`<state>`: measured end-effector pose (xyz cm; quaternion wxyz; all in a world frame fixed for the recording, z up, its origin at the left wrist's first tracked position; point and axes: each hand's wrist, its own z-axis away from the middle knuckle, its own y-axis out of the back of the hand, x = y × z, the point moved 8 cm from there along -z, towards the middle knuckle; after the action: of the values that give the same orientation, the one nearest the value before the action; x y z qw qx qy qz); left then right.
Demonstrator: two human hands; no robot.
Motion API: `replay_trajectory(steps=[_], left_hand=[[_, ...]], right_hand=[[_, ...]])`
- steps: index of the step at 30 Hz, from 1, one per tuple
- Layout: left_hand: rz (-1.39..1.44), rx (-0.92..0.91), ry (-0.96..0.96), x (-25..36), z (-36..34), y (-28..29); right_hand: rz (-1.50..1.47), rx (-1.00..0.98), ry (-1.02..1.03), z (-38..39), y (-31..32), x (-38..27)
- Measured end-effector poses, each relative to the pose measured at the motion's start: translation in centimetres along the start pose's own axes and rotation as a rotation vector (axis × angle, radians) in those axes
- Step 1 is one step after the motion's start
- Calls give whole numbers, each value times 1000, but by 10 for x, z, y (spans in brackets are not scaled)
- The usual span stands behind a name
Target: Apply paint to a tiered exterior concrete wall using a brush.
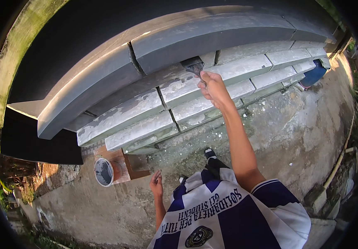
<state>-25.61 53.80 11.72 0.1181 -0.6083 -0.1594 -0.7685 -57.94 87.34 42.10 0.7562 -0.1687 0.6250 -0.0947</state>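
Observation:
My right hand [214, 89] is closed around the handle of a wide, grey-stained paintbrush [193, 65]. The brush's bristles reach under the overhanging smooth grey ledge [212, 39], against the recessed face above the pale, flaking step [216, 76]. I cannot tell how firmly they press. Low at my left side hangs my left hand [157, 184], its fingers loosely bent and apart, with nothing in them. Nearest to it stands a pail [115, 171] with grey paint in it and smears on its rim.
Brown cardboard [137, 168] lies by the pail. Stepped blocks with dark gaps curve across in front of me. White flakes dot the rough concrete ground [278, 128]. A blue container [313, 75] stands at the far right end; a long pole [340, 153] lies along the right edge.

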Motion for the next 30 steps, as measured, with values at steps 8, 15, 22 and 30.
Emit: replay_trajectory(steps=[8,15,22,30], left_hand=[[-73,-81,-25,12,-21,-26],[-45,-96,-16,33,-33,-49],[-37,-61,-36,39,-34,-64],[-13,-23,-49,40,-35,-77]], right_hand=[[160,298,4,-15,54,14],[-27,178,224,-1,44,-28],[-147,104,64,-11,73,15],[-71,214,-63,-17,79,-2]])
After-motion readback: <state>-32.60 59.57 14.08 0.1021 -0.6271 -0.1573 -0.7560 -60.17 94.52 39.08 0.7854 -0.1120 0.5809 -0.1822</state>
